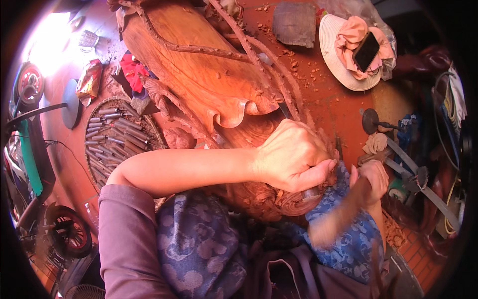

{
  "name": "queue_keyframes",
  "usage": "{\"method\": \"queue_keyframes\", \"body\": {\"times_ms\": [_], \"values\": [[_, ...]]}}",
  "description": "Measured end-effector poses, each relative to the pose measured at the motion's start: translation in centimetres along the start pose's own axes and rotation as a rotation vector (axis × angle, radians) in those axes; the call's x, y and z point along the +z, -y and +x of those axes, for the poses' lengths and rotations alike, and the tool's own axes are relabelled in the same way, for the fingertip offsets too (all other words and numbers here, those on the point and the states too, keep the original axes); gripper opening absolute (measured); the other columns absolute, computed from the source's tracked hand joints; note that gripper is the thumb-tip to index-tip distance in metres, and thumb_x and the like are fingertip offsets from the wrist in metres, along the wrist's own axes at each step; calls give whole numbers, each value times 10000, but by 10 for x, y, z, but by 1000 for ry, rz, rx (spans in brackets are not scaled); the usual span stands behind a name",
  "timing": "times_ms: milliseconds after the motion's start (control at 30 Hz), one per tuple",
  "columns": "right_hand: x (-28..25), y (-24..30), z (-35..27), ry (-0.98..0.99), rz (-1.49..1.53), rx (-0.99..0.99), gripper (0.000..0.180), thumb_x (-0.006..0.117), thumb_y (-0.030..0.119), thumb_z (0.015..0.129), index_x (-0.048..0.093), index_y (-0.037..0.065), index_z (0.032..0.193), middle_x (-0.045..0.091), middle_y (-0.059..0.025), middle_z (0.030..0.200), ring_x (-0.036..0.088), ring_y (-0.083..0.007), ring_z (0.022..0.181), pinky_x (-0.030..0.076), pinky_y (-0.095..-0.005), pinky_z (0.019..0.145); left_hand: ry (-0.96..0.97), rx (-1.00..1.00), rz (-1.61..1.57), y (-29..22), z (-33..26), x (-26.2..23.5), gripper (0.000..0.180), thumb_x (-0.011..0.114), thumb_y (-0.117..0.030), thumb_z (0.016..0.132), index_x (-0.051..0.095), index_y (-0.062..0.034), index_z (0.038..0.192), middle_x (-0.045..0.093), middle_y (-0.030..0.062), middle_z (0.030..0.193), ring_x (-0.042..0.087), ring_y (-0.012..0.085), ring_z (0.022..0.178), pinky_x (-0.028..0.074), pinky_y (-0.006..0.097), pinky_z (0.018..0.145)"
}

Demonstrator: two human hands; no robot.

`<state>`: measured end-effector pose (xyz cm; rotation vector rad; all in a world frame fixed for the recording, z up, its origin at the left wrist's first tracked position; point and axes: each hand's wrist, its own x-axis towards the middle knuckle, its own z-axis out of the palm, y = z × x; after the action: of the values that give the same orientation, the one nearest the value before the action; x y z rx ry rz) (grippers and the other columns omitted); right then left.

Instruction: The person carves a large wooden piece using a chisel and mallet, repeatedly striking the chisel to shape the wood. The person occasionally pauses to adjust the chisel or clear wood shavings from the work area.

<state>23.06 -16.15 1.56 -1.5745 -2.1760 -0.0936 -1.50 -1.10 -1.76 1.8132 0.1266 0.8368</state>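
Observation:
A large carved piece of reddish-brown wood (184,65), with a wavy leaf-like edge and raised branch shapes, stretches away in front of me. My left hand (294,157) reaches across its near end, closed in a fist around a carving chisel (312,193). The fist covers most of that tool; the butt of its handle shows below, and a dark bit of metal shows above. To the right, my right hand (374,183) grips a wooden mallet (338,217), smeared by motion, its blurred head low beside my knee, apart from the chisel.
At left, a round woven basket (117,134) holds many chisels. A white sun hat (331,60) with pink cloth and a phone (366,52) lies far right, near a dark wood block (294,25). Wood chips (303,74) litter the red floor. Wheels (69,231) stand at left.

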Motion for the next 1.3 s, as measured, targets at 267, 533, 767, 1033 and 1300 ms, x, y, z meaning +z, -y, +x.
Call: {"method": "queue_keyframes", "body": {"times_ms": [267,533,767,1033,1300], "values": [[-4,-3,3,122,-72,14,325,825,26,715,518,34,820,576,-108,706,585,-298,582,509,-395,565,-5,35,15,4,2,1,339,570,-147,871,439,-52,573,484,112,571,520,361,546,404,455,530],[-4,3,10,195,-36,93,322,810,35,743,498,38,826,570,-101,702,587,-294,603,513,-405,575,7,37,87,8,-4,2,328,587,-158,858,459,-55,575,480,108,566,525,352,542,422,440,531],[4,-1,1,65,50,34,295,792,21,748,509,28,827,558,-116,689,581,-314,608,499,-413,579,42,58,100,8,-3,2,309,597,-173,846,486,-59,582,503,108,595,535,348,552,429,446,539],[0,-7,-4,79,30,34,270,796,37,746,534,22,808,576,-125,712,600,-326,629,500,-415,580,75,53,196,13,-3,-3,272,611,-197,834,533,-66,608,503,99,599,545,331,560,434,440,535],[-5,3,4,75,177,33,328,825,53,725,526,28,857,566,-118,691,591,-312,590,474,-396,560,-7,93,69,-13,-3,4,263,592,-182,835,535,-62,609,511,97,607,543,326,547,433,432,527]]}}
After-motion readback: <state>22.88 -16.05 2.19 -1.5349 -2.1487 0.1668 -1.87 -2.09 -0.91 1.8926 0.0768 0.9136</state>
